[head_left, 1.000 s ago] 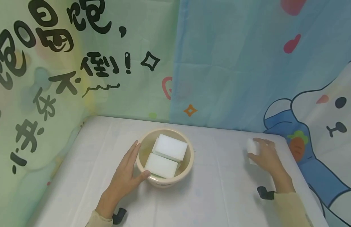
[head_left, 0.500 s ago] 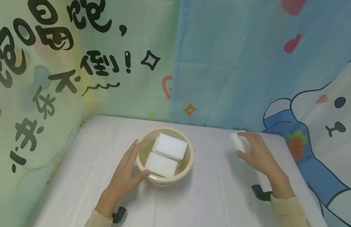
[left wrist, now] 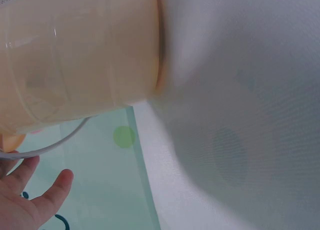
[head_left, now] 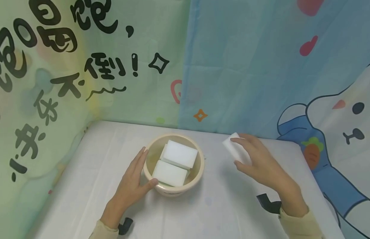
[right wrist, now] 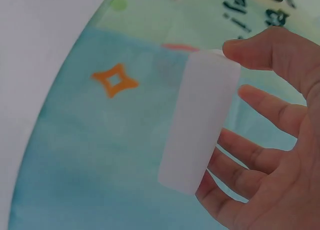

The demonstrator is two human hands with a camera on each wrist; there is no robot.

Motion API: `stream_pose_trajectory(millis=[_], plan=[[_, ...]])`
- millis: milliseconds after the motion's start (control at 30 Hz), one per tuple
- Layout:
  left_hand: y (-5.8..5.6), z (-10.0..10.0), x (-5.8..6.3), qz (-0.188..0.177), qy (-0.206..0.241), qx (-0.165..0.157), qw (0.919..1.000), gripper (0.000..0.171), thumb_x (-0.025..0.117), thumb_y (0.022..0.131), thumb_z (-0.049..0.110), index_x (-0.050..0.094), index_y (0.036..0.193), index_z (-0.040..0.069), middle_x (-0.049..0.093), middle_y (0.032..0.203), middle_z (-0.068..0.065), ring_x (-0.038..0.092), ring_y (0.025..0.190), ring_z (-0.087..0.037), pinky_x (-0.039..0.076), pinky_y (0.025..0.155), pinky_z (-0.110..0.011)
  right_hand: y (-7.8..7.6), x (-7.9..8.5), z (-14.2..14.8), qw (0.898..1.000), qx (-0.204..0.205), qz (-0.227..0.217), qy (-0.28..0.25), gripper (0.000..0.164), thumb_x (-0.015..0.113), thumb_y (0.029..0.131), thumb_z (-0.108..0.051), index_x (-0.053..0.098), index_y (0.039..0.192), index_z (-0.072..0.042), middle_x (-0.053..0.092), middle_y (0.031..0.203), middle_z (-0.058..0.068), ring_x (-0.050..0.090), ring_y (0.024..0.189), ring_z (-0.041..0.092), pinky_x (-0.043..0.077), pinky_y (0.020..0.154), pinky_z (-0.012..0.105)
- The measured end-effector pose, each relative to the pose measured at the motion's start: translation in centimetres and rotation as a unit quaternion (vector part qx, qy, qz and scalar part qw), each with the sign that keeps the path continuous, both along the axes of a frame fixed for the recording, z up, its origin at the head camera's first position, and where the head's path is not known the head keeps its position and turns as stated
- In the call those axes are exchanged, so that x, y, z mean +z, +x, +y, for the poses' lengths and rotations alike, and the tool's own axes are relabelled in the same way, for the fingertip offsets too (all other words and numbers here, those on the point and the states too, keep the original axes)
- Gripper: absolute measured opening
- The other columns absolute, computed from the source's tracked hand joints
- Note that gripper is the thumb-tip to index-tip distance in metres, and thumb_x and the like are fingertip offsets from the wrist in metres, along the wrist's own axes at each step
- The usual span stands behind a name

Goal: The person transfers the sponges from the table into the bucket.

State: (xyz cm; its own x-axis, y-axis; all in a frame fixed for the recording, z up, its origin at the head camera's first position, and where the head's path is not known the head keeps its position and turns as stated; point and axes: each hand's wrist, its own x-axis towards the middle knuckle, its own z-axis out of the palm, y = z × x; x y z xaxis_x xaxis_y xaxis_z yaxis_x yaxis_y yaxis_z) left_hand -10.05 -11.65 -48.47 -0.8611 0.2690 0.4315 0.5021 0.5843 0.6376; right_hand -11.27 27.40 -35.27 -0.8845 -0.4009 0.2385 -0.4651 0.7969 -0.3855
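My right hand (head_left: 259,159) pinches a white sponge block (head_left: 237,149) between thumb and fingers, holding it above the table to the right of a cream bucket (head_left: 200,172). In the right wrist view, the sponge (right wrist: 200,122) is tilted, with the thumb at one end and the fingers along its side. Inside the bucket lie white sponges, with one (head_left: 180,154) behind another (head_left: 170,173); what lies under them is partly hidden. My left hand (head_left: 131,186) rests against the bucket's left side, fingers extended and thumb at the rim.
A white cloth (head_left: 215,212) covers the table. Printed fabric (head_left: 238,73) hangs behind it and along the sides. The left wrist view shows the bucket wall (left wrist: 85,54) with a thin handle (left wrist: 55,144). Dark straps (head_left: 268,204) show near both wrists.
My right hand has lifted the sponge from the table's right side and carried it left toward the bucket. The left hand and the bucket stay in place.
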Motion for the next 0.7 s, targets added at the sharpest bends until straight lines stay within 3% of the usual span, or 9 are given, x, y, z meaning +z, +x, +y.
stream_pose_trajectory(millis=[100,333,567,700], plan=[[0.0,0.0,0.0,-0.001,0.002,0.000,1.0000,0.095,0.046,0.092,0.075,0.022,0.161,0.014,0.021,0.165,-0.008,0.028,0.147,-0.033,0.031,0.111,-0.060,0.1,0.5,-1.2,1.000,0.026,0.011,0.003,0.065,0.079,0.082,-0.004,0.052,0.140,-0.007,0.042,0.146,0.024,0.041,0.131,0.045,0.039,0.098,0.067],[0.0,0.0,0.0,-0.003,0.004,0.000,1.0000,0.095,0.046,0.092,0.075,0.022,0.161,0.013,0.021,0.165,-0.008,0.027,0.147,-0.033,0.031,0.111,-0.059,-0.2,0.6,-4.0,0.995,0.085,0.040,0.024,0.062,0.076,0.083,-0.008,0.053,0.140,-0.011,0.044,0.146,0.019,0.048,0.127,0.040,0.047,0.094,0.058],[0.0,0.0,-0.1,0.000,0.004,-0.004,1.0000,0.094,0.046,0.093,0.074,0.020,0.161,0.015,0.021,0.164,-0.010,0.027,0.147,-0.033,0.031,0.111,-0.059,-0.4,0.5,-7.5,0.982,0.168,0.086,0.028,0.061,0.079,0.081,-0.011,0.054,0.138,-0.012,0.048,0.143,0.021,0.054,0.120,0.037,0.050,0.087,0.053],[-0.1,-0.1,-0.2,0.001,0.006,-0.004,1.0000,0.094,0.046,0.093,0.074,0.020,0.161,0.016,0.020,0.165,-0.006,0.027,0.147,-0.032,0.031,0.111,-0.059,-0.4,0.3,-9.7,0.974,0.206,0.088,0.027,0.059,0.075,0.083,-0.012,0.055,0.138,-0.012,0.048,0.143,0.020,0.053,0.123,0.034,0.049,0.089,0.052]])
